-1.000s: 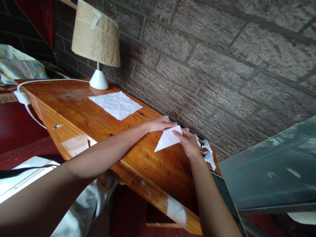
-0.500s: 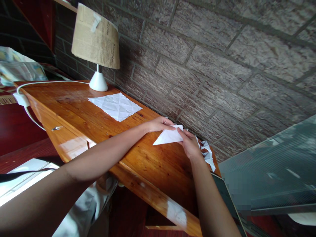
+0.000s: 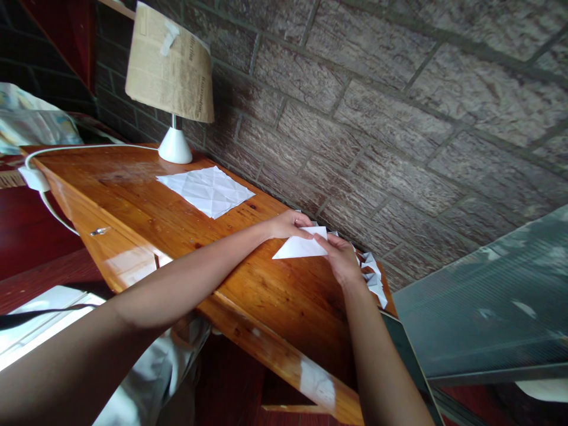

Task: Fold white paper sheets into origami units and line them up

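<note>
A folded white sheet of paper (image 3: 297, 247), pointed at its left end, is held between both hands over the wooden table. My left hand (image 3: 290, 225) grips its upper edge, with the thumb lying across the front face. From the right, my right hand (image 3: 341, 255) pinches the sheet, its thumb on the front near the left thumb. The fingers behind the paper are mostly hidden. Just past my right hand, several folded white paper pieces (image 3: 375, 281) lie along the wall side of the table.
Creased white sheets (image 3: 207, 190) lie flat on the wooden table (image 3: 275, 302). Behind them stands a lamp (image 3: 175, 145) with a newsprint shade, its white cord (image 3: 89, 148) running over the left edge. A dark-screened device (image 3: 406, 349) sits beside my right forearm. A brick wall (image 3: 355, 130) borders the back.
My right thumb has slid slightly left and down across the paper, closer to the left thumb. Both hands still hold the folded sheet in nearly the same place. The view has shifted slightly.
</note>
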Demonstrator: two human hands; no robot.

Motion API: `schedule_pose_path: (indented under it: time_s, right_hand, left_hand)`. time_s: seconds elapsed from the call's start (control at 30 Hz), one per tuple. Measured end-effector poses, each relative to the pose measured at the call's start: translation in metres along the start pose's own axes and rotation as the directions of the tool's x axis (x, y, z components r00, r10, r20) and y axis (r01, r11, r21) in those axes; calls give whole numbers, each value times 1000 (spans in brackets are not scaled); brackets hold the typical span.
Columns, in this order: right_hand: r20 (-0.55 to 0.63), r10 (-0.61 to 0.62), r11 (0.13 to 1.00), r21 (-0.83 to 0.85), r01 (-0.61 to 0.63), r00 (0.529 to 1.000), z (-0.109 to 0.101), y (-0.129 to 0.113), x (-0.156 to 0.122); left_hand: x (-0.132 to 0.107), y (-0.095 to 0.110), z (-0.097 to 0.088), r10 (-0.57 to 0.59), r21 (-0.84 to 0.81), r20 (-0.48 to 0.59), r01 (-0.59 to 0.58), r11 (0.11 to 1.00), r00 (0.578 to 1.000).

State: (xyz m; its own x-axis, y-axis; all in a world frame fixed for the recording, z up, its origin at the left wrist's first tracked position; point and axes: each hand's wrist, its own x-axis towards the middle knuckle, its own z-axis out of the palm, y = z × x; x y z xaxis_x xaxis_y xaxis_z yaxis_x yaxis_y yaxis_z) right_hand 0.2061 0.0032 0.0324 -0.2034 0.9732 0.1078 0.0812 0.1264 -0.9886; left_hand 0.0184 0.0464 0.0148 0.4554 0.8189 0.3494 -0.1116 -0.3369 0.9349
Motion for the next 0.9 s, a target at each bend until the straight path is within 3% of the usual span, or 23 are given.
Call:
schedule_pose_path:
  time_s: [0.2, 0.4, 0.57, 0.77, 0.9]
  right_hand:
    - [0, 13, 1000, -20, -13, 1000, -4, -1, 1]
    - [-66, 7, 1000, -29, -9, 998, -9, 1, 6]
    - [-82, -58, 998, -3, 58, 995, -6, -1, 5]
    - [-80, -75, 997, 26, 77, 994, 1, -6, 0]
    - [-101, -89, 995, 26, 92, 991, 3, -6, 0]
  left_hand:
    - [1, -4, 0, -56, -124, -5, 55, 991, 998]
    - [4, -9, -4, -64, -202, -81, 47, 978, 995]
    - [3, -8, -2, -70, -265, -15, 63, 962, 997]
    - [1, -2, 0, -28, -253, -71, 9, 968, 997]
    - [1, -2, 1, -36, -266, -29, 27, 964, 999]
